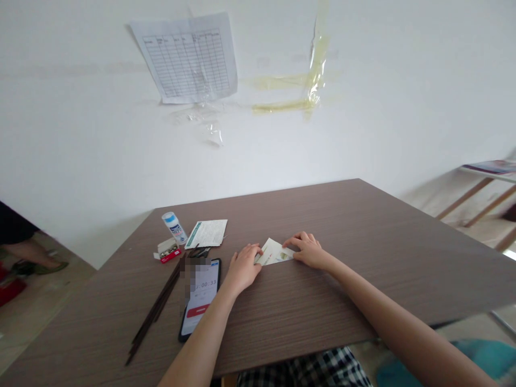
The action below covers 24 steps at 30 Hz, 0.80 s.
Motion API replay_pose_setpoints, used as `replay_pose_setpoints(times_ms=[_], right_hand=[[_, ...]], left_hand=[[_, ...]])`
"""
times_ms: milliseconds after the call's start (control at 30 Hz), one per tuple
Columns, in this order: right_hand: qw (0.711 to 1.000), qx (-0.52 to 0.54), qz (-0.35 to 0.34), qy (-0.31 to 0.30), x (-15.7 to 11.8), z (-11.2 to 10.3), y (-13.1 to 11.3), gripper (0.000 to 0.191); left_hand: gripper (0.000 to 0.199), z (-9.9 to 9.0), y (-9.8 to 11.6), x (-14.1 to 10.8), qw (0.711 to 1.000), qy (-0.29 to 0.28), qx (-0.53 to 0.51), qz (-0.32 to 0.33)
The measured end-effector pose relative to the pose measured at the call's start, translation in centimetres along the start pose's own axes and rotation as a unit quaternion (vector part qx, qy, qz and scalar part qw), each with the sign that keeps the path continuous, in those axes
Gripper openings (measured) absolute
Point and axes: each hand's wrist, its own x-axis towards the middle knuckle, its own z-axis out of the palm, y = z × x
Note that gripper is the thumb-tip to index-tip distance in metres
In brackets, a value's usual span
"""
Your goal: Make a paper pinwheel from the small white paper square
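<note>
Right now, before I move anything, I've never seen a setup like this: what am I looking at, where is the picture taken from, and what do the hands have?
There is no machine here. This single picture comes from a camera worn on a person's head, looking forward and down. The left hand and right hand touch opposite ends of a small pale paper; whether they grip it is hard to tell. It lies on a brown wood-grain table, along with a smartphone, thin dark sticks, a blue-and-white tube, a small red-and-white box and a printed sheet.
</note>
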Motion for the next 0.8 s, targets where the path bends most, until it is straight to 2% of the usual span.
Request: replay_pose_setpoints(times_ms=[233,600,800], right_hand=[[1.000,0.010,-0.010,-0.011,0.3,-0.3,0.5,0.067],[1.000,0.010,0.003,-0.017,0.0,-0.7,0.2,0.076],[1.000,0.016,-0.012,-0.008,0.2,-0.5,0.7,0.075]], left_hand=[[0.063,-0.9,-1.0,0.1,0.999,-0.035,-0.012,0.028],[0.080,-1.4,-2.3,0.3,0.997,-0.048,-0.012,0.057],[0.084,-1.4,-3.0,0.4,0.996,-0.049,-0.031,0.062]])
